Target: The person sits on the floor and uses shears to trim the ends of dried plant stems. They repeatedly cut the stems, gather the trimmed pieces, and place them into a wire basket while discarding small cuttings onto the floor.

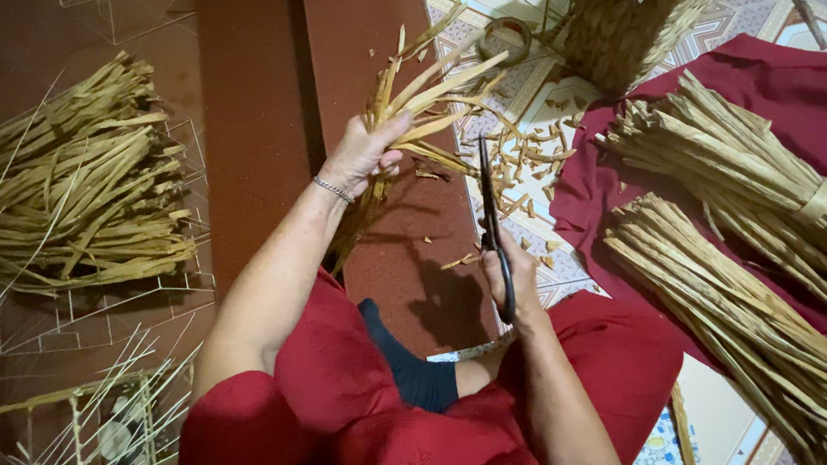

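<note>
My left hand (361,153) grips a small bunch of dried straw strips (424,89) that fans up and to the right, with its lower ends hanging below the fist. My right hand (514,281) holds black scissors (488,209) by the handles, blades pointing up toward the bunch's ends. The blade tips sit just right of the strips and look nearly closed. Short cut straw bits (524,167) lie scattered on the floor beyond the scissors. I am seated in red clothing with a dark sock (412,367) showing.
A pile of trimmed strips (78,188) lies on the brown floor at left. Two tied bundles of long straw (757,183) (754,332) rest on a red cloth (795,91) at right. A woven basket (626,27) and a tape roll (505,39) sit at the top.
</note>
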